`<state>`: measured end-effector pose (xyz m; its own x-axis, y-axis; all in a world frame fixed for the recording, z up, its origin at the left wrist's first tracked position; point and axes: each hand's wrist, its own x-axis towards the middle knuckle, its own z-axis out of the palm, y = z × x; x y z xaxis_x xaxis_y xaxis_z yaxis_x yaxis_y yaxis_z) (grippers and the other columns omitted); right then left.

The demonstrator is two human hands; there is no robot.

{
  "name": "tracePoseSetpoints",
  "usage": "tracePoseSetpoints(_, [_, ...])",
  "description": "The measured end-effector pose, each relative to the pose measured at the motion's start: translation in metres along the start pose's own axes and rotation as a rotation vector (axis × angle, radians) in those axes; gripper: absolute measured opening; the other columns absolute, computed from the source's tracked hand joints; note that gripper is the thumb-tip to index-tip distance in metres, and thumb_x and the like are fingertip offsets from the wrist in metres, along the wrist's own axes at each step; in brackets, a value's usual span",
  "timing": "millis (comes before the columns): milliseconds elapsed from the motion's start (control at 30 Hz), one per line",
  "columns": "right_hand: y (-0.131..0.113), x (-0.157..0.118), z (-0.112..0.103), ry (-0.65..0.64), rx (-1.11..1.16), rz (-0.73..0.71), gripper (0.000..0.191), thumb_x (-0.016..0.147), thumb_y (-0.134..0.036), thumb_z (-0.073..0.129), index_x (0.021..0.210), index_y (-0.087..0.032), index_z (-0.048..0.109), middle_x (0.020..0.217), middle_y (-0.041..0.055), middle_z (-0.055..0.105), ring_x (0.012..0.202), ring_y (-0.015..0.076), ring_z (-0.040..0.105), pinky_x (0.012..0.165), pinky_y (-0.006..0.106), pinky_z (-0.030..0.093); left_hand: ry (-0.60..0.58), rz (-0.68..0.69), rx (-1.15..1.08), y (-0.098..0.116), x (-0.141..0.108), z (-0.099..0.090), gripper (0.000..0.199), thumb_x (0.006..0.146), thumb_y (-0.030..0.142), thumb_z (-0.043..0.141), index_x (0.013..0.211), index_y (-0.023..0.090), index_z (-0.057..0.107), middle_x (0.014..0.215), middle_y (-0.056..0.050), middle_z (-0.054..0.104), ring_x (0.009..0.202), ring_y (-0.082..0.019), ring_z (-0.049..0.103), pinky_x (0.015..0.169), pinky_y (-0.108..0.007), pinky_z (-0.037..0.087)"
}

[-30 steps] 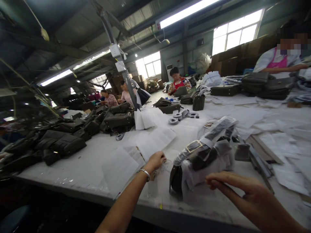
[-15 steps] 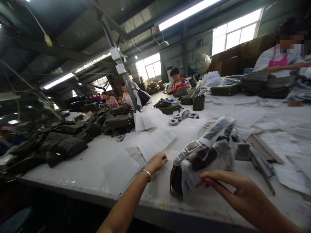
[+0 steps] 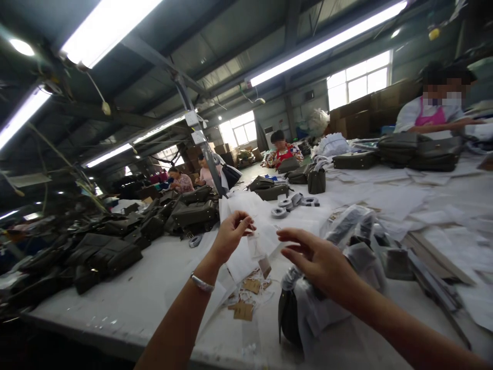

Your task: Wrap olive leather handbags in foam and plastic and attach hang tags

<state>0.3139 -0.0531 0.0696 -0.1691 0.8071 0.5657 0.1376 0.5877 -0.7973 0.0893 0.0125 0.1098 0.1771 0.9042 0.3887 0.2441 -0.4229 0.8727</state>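
Observation:
My left hand point(image 3: 233, 236) is raised over the table, thumb and fingers pinched on a hang tag point(image 3: 265, 267) that dangles below in a clear sleeve. Its fingertips partly hide the string. To the right, my right hand point(image 3: 319, 257) has thumb and forefinger apart; a thin pale strand shows by the forefinger tip, and I cannot make out whether it is held. Behind and below that hand stands a dark handbag point(image 3: 289, 313), partly covered in white wrapping, its top partly hidden. Several brown hang tags point(image 3: 242, 311) with white strings lie on the table under my left hand.
Dark bags point(image 3: 108, 241) are heaped on the left. White sheets point(image 3: 389, 200) cover much of the right side. Wrapped strap rolls point(image 3: 285, 204) lie further back, near a metal post point(image 3: 206, 149). Several co-workers, one in a pink apron point(image 3: 429, 114), sit around the table.
My left hand has risen from the table with a hang tag. My right hand has moved up and left, away from the bag's side. The brown tags are now uncovered.

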Motion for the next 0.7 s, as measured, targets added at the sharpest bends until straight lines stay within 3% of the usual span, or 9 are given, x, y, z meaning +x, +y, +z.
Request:
tracePoseSetpoints(100, [0.001, 0.019, 0.014, 0.032, 0.000, -0.036, 0.036, 0.082, -0.035, 0.072, 0.113, -0.021, 0.062, 0.117, 0.0093, 0.069, 0.100, 0.0222, 0.070, 0.087, 0.037, 0.061, -0.005, 0.048, -0.049, 0.030, -0.001, 0.014, 0.029, 0.087, 0.046, 0.066, 0.090, 0.018, 0.057, 0.084, -0.001, 0.063, 0.081, -0.015, 0.068, 0.071, -0.026, 0.057])
tracePoseSetpoints(200, [0.001, 0.025, 0.014, 0.087, -0.024, -0.033, 0.024, 0.084, -0.036, 0.070, 0.101, -0.021, 0.062, 0.102, 0.0060, 0.071, 0.091, 0.0201, 0.070, 0.082, 0.035, 0.061, -0.032, 0.102, -0.079, 0.052, -0.002, 0.028, 0.027, 0.089, 0.044, 0.065, 0.091, 0.018, 0.057, 0.086, -0.001, 0.066, 0.082, -0.015, 0.069, 0.071, -0.026, 0.058])
tracePoseSetpoints(300, [-0.002, 0.025, 0.001, 0.150, 0.003, 0.002, 0.023, 0.086, -0.037, 0.067, 0.103, -0.023, 0.065, 0.090, 0.0032, 0.072, 0.083, 0.0191, 0.070, 0.079, 0.034, 0.059, -0.034, 0.187, -0.100, 0.065, -0.002, 0.039, 0.026, 0.091, 0.044, 0.062, 0.092, 0.019, 0.055, 0.086, -0.002, 0.069, 0.079, -0.015, 0.070, 0.069, -0.027, 0.058])
tracePoseSetpoints(400, [-0.007, 0.023, -0.020, 0.150, 0.162, 0.094, 0.040, 0.081, -0.039, 0.073, 0.116, -0.021, 0.064, 0.084, 0.0026, 0.074, 0.079, 0.0187, 0.070, 0.074, 0.031, 0.057, -0.016, 0.236, -0.135, 0.070, 0.002, 0.049, 0.026, 0.092, 0.043, 0.062, 0.093, 0.019, 0.053, 0.085, -0.002, 0.069, 0.075, -0.016, 0.071, 0.066, -0.027, 0.059])
tracePoseSetpoints(567, [-0.018, 0.018, -0.050, 0.133, 0.564, 0.319, 0.030, 0.075, -0.044, 0.079, 0.089, -0.019, 0.069, 0.082, 0.0013, 0.072, 0.073, 0.0139, 0.066, 0.067, 0.024, 0.054, -0.042, 0.260, -0.237, 0.078, 0.012, 0.071, 0.025, 0.090, 0.042, 0.064, 0.091, 0.019, 0.054, 0.078, 0.002, 0.064, 0.062, -0.011, 0.065, 0.064, -0.027, 0.059])
tracePoseSetpoints(700, [-0.024, 0.012, -0.065, 0.159, 0.780, 0.425, 0.029, 0.071, -0.039, 0.085, 0.082, -0.019, 0.066, 0.074, -0.0033, 0.063, 0.064, 0.0072, 0.058, 0.063, 0.018, 0.052, -0.112, 0.162, -0.355, 0.092, 0.017, 0.089, 0.027, 0.087, 0.041, 0.069, 0.089, 0.018, 0.055, 0.072, 0.004, 0.059, 0.059, -0.009, 0.061, 0.061, -0.025, 0.057])
